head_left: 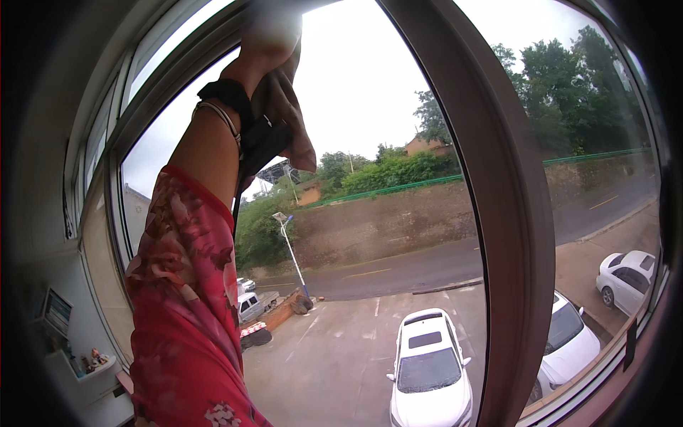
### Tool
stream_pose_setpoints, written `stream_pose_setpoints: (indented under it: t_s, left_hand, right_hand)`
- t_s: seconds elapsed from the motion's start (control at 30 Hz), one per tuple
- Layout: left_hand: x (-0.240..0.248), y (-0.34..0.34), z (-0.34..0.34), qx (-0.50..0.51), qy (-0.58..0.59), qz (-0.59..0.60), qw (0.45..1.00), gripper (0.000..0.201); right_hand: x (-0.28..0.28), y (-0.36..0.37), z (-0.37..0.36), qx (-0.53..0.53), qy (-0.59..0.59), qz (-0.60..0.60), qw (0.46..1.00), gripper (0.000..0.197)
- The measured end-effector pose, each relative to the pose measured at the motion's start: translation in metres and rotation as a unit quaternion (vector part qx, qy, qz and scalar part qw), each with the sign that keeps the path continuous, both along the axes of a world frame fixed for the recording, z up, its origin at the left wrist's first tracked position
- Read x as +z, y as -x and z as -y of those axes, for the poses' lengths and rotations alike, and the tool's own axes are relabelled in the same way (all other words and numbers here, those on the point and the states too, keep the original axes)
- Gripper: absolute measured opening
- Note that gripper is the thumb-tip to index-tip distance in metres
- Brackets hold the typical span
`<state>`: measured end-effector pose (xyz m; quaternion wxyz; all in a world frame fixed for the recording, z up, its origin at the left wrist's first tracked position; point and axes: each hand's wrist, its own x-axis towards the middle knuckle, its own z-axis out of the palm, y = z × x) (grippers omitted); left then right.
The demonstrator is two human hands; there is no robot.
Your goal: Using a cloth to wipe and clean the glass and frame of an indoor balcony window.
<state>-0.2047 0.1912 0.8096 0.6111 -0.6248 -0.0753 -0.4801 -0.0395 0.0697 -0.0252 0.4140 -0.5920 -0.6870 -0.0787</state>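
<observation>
My left hand reaches high to the top of a window pane, its fingers blurred and partly cut off by the upper edge. A brownish-grey cloth hangs down from it against the glass, so the hand seems to hold it. Around my wrist sit a black band and a thin light bracelet. Below the wrist is a dark box-shaped thing, its kind unclear. A red floral sleeve covers my forearm and upper arm. My right hand is out of the picture.
A thick brown window frame post stands right of the hand, with the sill track at lower right. At left, a small white shelf holds several little objects. Outside are parked white cars, a road and a street lamp.
</observation>
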Motion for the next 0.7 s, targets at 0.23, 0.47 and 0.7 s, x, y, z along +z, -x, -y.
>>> stream_pose_setpoints:
  t_s: [0.23,0.47,0.7]
  left_hand:
    - [-0.005,0.078,0.0,0.023,0.061,0.098,0.993,0.048]
    - [0.003,0.231,-0.022,0.068,0.176,0.198,0.962,0.044]
    - [-0.008,0.339,-0.055,0.11,0.15,0.297,0.937,0.048]
  right_hand:
    - [0.008,-0.024,0.019,-0.005,0.039,0.011,0.999,0.018]
    - [-0.008,-0.053,0.016,-0.091,-0.025,0.08,0.992,0.01]
    - [0.024,-0.065,0.029,-0.138,-0.01,0.252,0.958,0.009]
